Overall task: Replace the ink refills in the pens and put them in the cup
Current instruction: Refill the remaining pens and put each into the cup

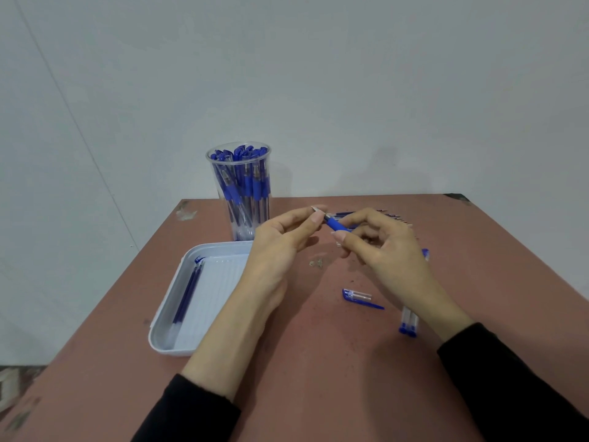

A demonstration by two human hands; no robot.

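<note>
A blue-gripped pen (334, 223) is held above the table between both hands. My left hand (280, 247) pinches its metal tip end with thumb and fingers. My right hand (382, 247) grips the barrel behind the blue rubber grip. A clear plastic cup (239, 189) packed with several blue pens stands at the table's far left. A loose blue pen cap (361, 297) lies on the table below my hands. A row of refills (400, 218) lies behind my right hand, partly hidden.
A pale blue tray (165, 327) at the left holds a couple of blue refills (188, 295). Two clear pen barrels with blue ends (409, 323) lie under my right wrist. The reddish table (318, 362) ends against a white wall.
</note>
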